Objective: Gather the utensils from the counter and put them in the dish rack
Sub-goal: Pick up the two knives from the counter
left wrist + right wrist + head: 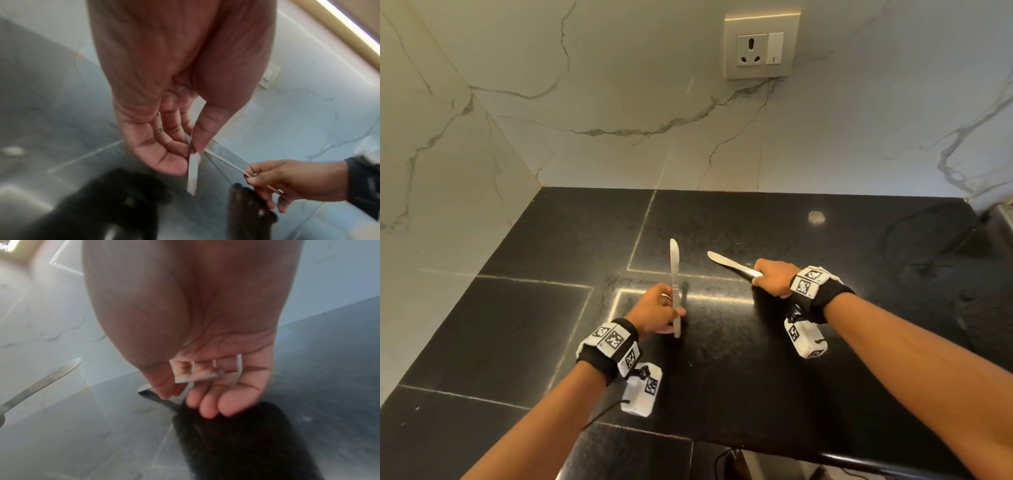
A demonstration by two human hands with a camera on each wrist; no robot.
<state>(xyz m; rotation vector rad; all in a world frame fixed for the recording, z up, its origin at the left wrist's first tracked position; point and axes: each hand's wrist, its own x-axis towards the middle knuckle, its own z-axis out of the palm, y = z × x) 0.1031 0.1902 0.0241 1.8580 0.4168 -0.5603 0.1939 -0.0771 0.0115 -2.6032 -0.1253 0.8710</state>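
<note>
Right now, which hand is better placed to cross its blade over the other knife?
Probably the right hand: it holds the right knife by the handle, blade aimed at the left knife, which the left hand only pinches, pointing at the wall.

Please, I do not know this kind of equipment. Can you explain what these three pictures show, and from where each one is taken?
No machine is here: a person works with two bare hands. The big picture comes from a camera on the head, looking down. The other two come from white cameras strapped at the wrists, looking along the palm to the fingers, so they are close and blurred. The left hand pinches the left knife by its handle, blade toward the wall. The right hand grips the right knife, blade pointing left. Below them is a black counter with a small pale spot. Behind stands the marble wall with a socket.
</note>
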